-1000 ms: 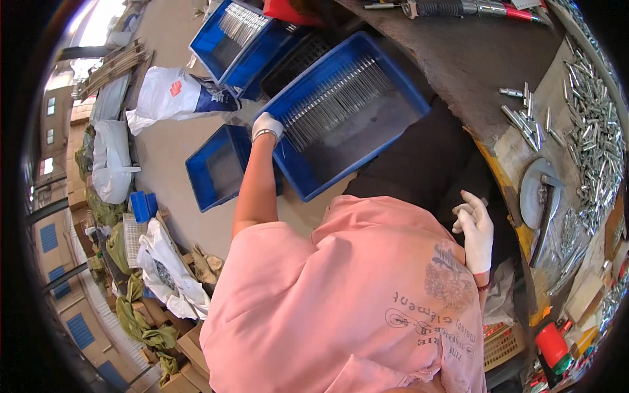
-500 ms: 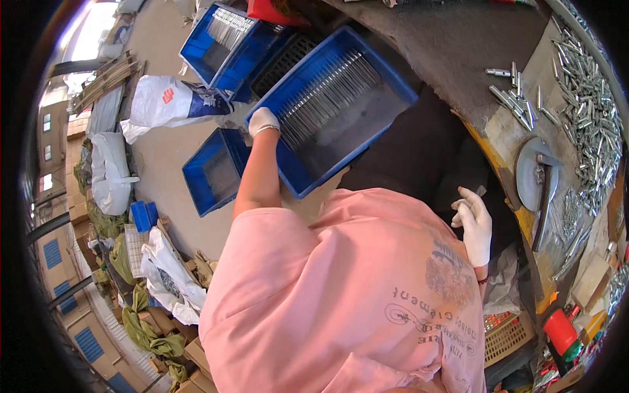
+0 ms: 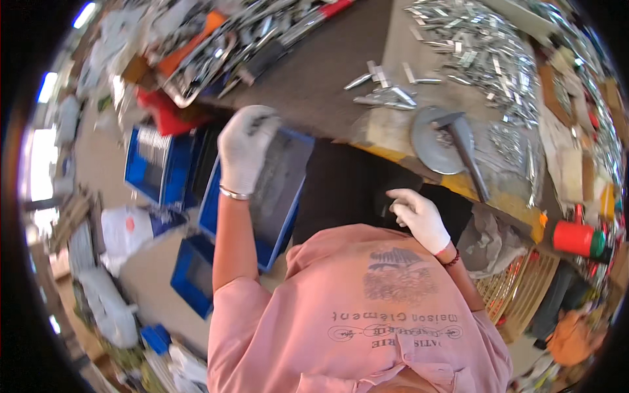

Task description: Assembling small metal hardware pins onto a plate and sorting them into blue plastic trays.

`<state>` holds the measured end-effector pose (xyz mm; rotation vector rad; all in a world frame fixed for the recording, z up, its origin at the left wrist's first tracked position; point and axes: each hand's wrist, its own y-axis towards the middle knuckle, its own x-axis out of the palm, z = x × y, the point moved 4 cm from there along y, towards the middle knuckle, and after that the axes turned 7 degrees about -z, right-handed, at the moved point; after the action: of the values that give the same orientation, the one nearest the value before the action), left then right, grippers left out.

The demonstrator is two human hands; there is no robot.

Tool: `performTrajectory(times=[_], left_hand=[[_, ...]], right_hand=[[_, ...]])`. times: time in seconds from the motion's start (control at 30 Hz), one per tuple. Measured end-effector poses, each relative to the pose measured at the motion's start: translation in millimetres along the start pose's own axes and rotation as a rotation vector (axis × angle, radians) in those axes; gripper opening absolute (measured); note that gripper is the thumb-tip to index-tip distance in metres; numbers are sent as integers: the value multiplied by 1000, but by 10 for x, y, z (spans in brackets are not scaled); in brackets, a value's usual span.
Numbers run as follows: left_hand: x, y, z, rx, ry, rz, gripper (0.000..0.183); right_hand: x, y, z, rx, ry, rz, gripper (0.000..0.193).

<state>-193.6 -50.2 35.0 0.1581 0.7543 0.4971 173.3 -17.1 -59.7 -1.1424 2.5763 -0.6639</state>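
My left hand (image 3: 246,150), in a white glove, is raised over a blue bin (image 3: 211,196) on my left and hides part of it. Its fingers are loosely curled, with a gap between them, and I see nothing held there; the hand is somewhat blurred. My right hand (image 3: 420,219), also gloved, hovers above my dark-clothed lap near the table edge. Its index finger points out, the other fingers are half bent, and it holds nothing. A few loose metal tubes (image 3: 386,97) lie on the worktable, beyond a round metal plate (image 3: 426,147) with a hammer-like tool (image 3: 466,154) on it.
A large heap of metal tubes (image 3: 485,52) covers the table's far right. Tools and metal parts (image 3: 262,33) crowd its far left. Smaller blue bins (image 3: 187,278) and a white sack (image 3: 124,229) stand on the floor at left. A red bottle (image 3: 572,238) is at right.
My left hand has let go of the blue bin's rim and risen toward the table. The view has turned right, bringing more tabletop into sight. My right hand stays near my lap.
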Motion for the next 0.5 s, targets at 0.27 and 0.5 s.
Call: performTrajectory(times=[0.27, 0.5], left_hand=[[1256, 613, 906, 284, 304, -330, 20], [1202, 558, 698, 146, 88, -581, 28]], right_hand=[[-472, -624, -489, -197, -173, 142, 23], [-1062, -1196, -632, -349, -363, 409, 18]])
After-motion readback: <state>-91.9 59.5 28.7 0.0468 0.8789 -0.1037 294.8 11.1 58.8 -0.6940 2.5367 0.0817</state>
